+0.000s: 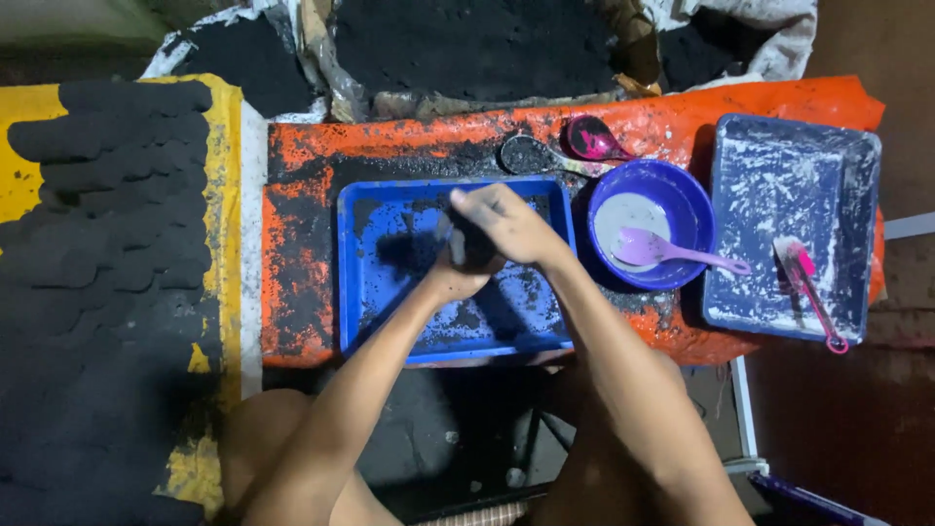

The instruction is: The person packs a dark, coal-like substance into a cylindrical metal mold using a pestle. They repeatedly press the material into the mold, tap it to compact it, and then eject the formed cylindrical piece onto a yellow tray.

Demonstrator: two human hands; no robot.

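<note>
Both my hands are pressed together over a blue tray [390, 336] dusted with black powder. Between them sits a lump of black material [466, 245]. My right hand [511, 226] cups the lump from above, and my left hand [450, 278] supports it from below. The tray rests on an orange surface [297, 244] smeared with black.
A blue bowl [687, 209] of pale paste with a lilac spoon [672, 251] stands right of the tray. Further right a grey-stained blue tray [779, 185] holds a pink tool [813, 292]. Two spoons [560, 146] lie behind. Rows of black cakes [107, 244] cover the yellow sheet at left. Sacks of black powder [467, 39] stand behind.
</note>
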